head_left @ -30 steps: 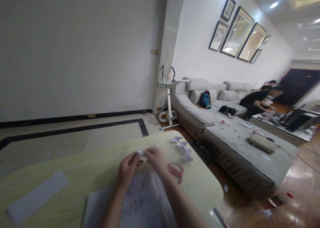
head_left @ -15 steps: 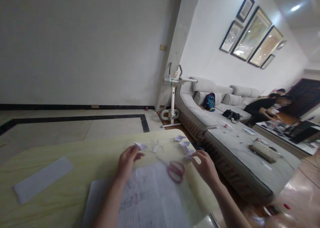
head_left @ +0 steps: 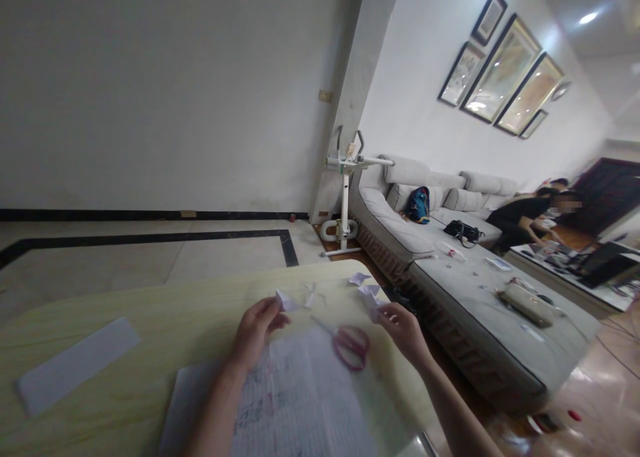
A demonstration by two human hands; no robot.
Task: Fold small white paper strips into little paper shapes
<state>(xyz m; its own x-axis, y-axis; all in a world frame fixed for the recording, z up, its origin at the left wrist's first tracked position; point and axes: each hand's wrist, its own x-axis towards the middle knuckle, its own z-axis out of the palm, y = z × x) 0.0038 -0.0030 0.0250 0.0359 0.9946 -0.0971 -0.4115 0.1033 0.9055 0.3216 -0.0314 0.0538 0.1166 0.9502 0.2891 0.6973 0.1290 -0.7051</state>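
My left hand (head_left: 261, 322) is closed, thumb and fingers pinching a small folded white paper piece (head_left: 287, 301) above the table. Over at the right edge of the table, my right hand (head_left: 401, 328) pinches another folded paper piece (head_left: 375, 309). That piece touches or overlaps a second folded paper (head_left: 369, 289), and one more folded paper (head_left: 359, 279) lies just beyond. Thin paper scraps (head_left: 311, 295) are between the hands. Scissors with red handles (head_left: 351, 347) rest near the written sheets (head_left: 305, 390) under my forearms.
A folded white paper strip (head_left: 77, 365) lies on the yellowish table (head_left: 165, 323) at left. Beyond the right table edge stands a grey sofa (head_left: 480, 323) with bags on it. A white exercise stand (head_left: 345, 203) is behind the table. People (head_left: 525, 217) sit at far right.
My left hand has shifted slightly right with its paper, which has turned. My right hand has moved a little, its paper now nearer the other folded pieces.
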